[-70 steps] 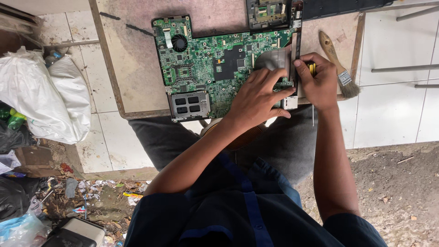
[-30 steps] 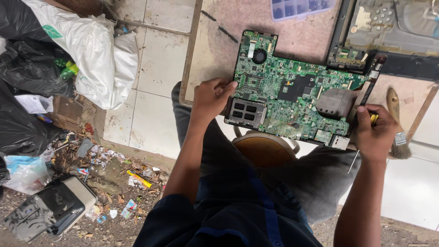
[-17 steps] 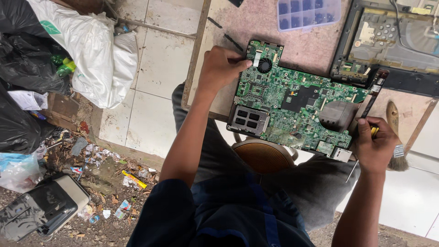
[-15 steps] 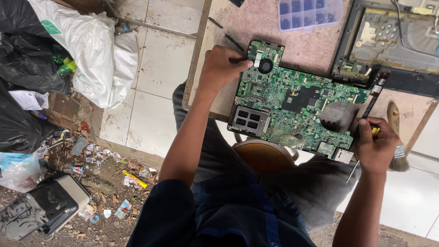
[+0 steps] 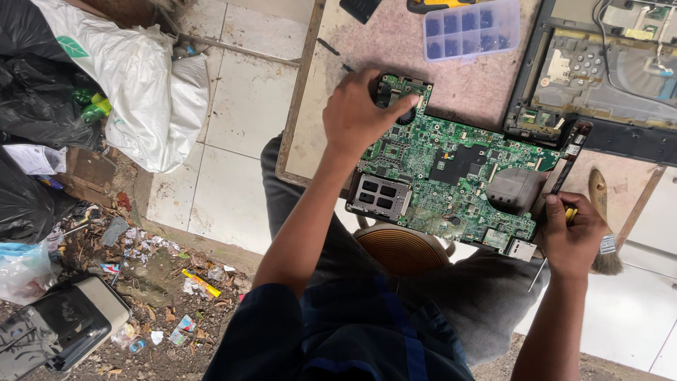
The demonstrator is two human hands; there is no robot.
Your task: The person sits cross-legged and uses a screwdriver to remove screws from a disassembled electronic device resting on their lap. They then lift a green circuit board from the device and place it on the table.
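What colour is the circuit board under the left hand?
Green circuit board, clearest in the head view.

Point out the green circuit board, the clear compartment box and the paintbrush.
green circuit board (image 5: 451, 180), head view, middle of board.
clear compartment box (image 5: 471, 28), head view, lid centre.
paintbrush (image 5: 599, 204), head view, wooden handle.

Pink board (image 5: 486, 85) carries motherboard (image 5: 451, 176), compartment box (image 5: 471, 28), brush (image 5: 603, 226).

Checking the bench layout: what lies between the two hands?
In the head view, the green circuit board spans the stretch between the left hand and right hand; both grip its opposite ends.
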